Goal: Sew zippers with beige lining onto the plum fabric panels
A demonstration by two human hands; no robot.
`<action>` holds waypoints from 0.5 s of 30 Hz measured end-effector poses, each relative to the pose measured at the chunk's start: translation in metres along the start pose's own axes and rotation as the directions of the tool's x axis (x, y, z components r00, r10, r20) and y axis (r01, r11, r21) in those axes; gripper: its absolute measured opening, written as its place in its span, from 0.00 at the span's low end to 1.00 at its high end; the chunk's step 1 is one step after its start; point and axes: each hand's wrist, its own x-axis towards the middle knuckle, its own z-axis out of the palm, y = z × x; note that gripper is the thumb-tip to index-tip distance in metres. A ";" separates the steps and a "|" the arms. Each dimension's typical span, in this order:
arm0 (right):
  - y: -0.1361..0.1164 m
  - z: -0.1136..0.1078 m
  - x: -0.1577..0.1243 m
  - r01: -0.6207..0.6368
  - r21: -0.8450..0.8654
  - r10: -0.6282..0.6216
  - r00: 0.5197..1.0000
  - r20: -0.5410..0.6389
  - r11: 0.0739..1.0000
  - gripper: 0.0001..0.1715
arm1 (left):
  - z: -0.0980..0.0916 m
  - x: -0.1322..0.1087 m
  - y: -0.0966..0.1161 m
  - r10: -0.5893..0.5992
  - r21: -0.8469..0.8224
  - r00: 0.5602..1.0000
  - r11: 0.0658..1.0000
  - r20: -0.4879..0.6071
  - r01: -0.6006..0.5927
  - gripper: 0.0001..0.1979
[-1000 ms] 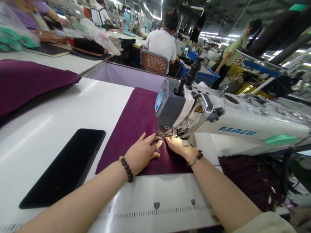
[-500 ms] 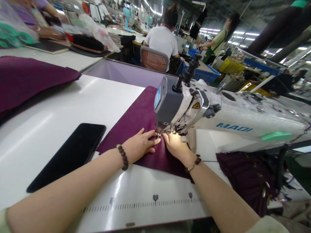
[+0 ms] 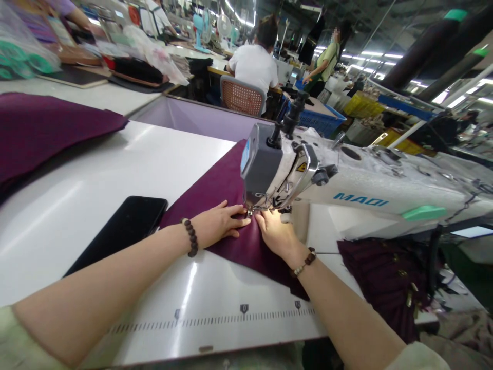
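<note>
A dark purple fabric piece [image 3: 215,190] lies on the white table under the head of a white sewing machine [image 3: 346,185]. My left hand [image 3: 215,223] rests flat on the fabric, fingers stretched toward the presser foot [image 3: 254,209]. My right hand [image 3: 275,231] presses on the fabric just right of the foot, fingers extended under the machine's lamp. Both wrists wear bead bracelets. The needle itself is hidden by the machine head.
A black phone [image 3: 121,228] lies face down left of the fabric. More purple fabric [image 3: 42,128] is piled at far left and dark pieces [image 3: 385,277] hang at the right. A ruler scale [image 3: 231,316] marks the table's front edge. Other workers sit behind.
The fabric has fed away through the machine and turned, its near edge now slanted. Both hands followed it forward. The view shifted slightly left.
</note>
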 end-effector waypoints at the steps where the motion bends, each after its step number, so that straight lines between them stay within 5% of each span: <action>1: -0.003 -0.003 -0.011 -0.009 -0.017 0.009 1.000 -0.007 1.000 0.20 | -0.004 0.000 -0.006 -0.002 0.008 1.000 1.000 0.025 0.002 0.17; 7: -0.030 -0.012 -0.093 0.093 0.004 -0.093 0.991 0.100 0.996 0.31 | -0.024 0.003 -0.023 -0.156 0.084 0.986 0.983 -0.057 0.160 0.17; 11: -0.025 -0.026 -0.113 0.134 0.255 -0.180 0.970 0.163 0.958 0.26 | -0.020 -0.004 0.018 -0.138 0.080 0.984 0.986 -0.114 0.148 0.13; 13: -0.004 -0.048 -0.115 0.105 0.436 -0.186 0.971 0.149 0.894 0.24 | -0.016 -0.014 0.040 -0.128 0.064 0.986 0.989 -0.110 0.135 0.20; 15: 0.031 -0.079 -0.118 0.057 0.559 -0.067 0.998 -0.002 0.827 0.20 | -0.013 -0.025 0.056 -0.138 0.025 0.988 0.990 -0.064 0.140 0.32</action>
